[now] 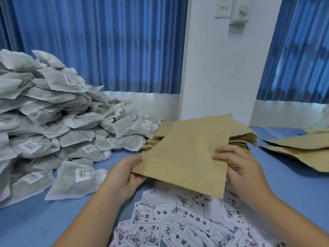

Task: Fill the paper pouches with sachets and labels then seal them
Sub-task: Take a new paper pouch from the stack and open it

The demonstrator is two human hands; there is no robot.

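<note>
Above the loose labels [178,220]: one flat paper pouch [185,154] held up between both hands, apparently not yet filled.
Left hand [128,175] grips the pouch's near left edge; right hand [238,164] pinches the right edge, fingers on its face. The pouch hangs just before the pouch stack [243,138]. Judged step: taking up a fresh pouch. Next move calls for spreading its mouth, then reaching left to the sachets [53,122] heaped on the table [35,220].
</note>
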